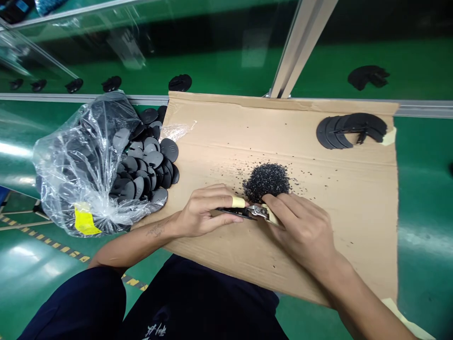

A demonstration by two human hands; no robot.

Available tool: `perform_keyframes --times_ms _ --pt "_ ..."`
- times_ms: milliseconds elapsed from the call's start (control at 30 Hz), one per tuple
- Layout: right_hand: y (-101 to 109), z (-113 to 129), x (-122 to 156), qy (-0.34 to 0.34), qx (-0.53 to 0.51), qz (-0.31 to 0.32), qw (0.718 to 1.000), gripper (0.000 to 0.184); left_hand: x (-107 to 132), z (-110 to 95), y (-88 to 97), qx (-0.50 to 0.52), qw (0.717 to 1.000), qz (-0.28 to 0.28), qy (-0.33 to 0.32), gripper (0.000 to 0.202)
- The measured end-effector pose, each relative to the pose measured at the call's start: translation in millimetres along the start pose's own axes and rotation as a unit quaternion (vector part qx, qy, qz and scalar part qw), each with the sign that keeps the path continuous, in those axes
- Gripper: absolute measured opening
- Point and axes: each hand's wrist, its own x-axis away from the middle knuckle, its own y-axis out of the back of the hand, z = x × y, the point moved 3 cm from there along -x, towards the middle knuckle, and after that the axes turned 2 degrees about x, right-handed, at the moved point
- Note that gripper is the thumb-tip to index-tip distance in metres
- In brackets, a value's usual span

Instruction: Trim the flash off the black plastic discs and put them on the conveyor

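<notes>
Factory line, green conveyor (pixel 219 71), bagged plastic discs (pixel 141 160)

The cardboard (pixel 318 226) is matt, rough brown paper, creased. Left of it a clear plastic bag (pixel 71 160) is glossy and crinkled over matt black plastic discs (pixel 148 165). On the cardboard, black crumbs (pixel 266 181) look gritty; the cutter (pixel 257 211) shows shiny metal against a matt black piece (pixel 231 211). The green surface (pixel 421 189) around the cardboard is glossy.

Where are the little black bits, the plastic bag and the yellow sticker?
Pile of black bits (pixel 266 182), head view, middle of the heap.
Plastic bag (pixel 67 160), head view, its crinkled left side.
Yellow sticker (pixel 84 221), head view, its centre.
</notes>
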Motion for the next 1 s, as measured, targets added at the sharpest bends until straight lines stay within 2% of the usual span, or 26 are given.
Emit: perform_keyframes --times_ms 200,300,400,467,567,667,733,800,933,1000 --pt "0 -1 0 -0.034 -0.028 0.016 0.999 0.018 -1 -3 0.8 -0.025 1.000 -0.003 0.013 0.021" --pt "-1 -4 1 -0.046 0.005 0.008 0.999 0.017 -2 -3 0.4 -0.067 0.997 0.010 0.023 0.026" --pt "-4 -6 2 -0.040 0.028 0.020 0.999 0.017 0 0 -3.1 -0.113 0.992 0.047 -0.003 0.024" --pt "-5 -7 2 -0.047 0.017 0.037 0.998 0.019 1 3 -3.8 -0.161 0.985 0.050 -0.022 0.022" --pt "-6 -9 1 -0.075 -0.039 0.050 0.995 0.021 1 5 -0.6 -0.214 0.976 0.026 -0.026 0.023" --pt "-4 -8 -2 -0.086 -0.156 0.040 0.983 0.022 -1 4 3.4 -0.170 0.985 0.005 -0.025 0.022" --pt "-2 -5 -4 -0.064 -0.215 0.026 0.974 0.018 -1 3 4.6 -0.122 0.992 -0.005 -0.034 0.020" --pt "-1 -1 -4 -0.023 -0.207 0.007 0.978 0.011 0 3 3.6 -0.115 0.992 0.000 -0.050 0.016" --pt "0 10 -1 0.062 -0.086 -0.032 0.994 0.015 2 5 -2.9 -0.233 0.969 0.043 -0.065 0.015" --pt "0 13 -1 0.081 -0.109 -0.030 0.990 0.016 3 6 -6.1 -0.282 0.955 0.069 -0.067 0.020"
